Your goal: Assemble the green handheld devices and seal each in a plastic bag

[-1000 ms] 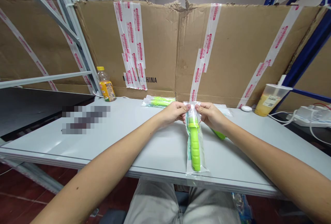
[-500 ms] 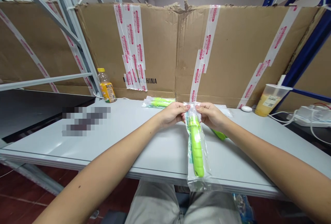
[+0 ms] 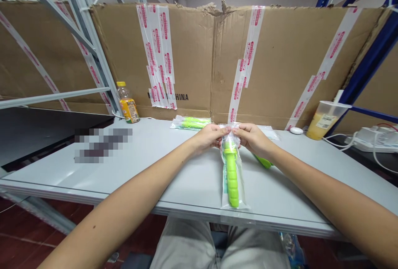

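Note:
A long green plastic item sealed in a clear bag (image 3: 231, 175) lies lengthwise on the grey table (image 3: 174, 169), its near end by the front edge. My left hand (image 3: 209, 136) and my right hand (image 3: 252, 137) both pinch the far top edge of that bag, fingers closed on the plastic. Another green item (image 3: 263, 161) pokes out from under my right wrist. A second bagged green item (image 3: 191, 122) lies behind my left hand near the cardboard.
Taped cardboard (image 3: 217, 57) walls off the back of the table. A yellow drink bottle (image 3: 127, 103) stands at back left, a cup with a straw (image 3: 326, 119) and a power strip with cables (image 3: 373, 139) at right. Metal rack posts (image 3: 90, 41) rise at left.
The bag's near end swung slightly out past the table's front edge, then came back and now rests on the table. Both hands kept their pinch on the top.

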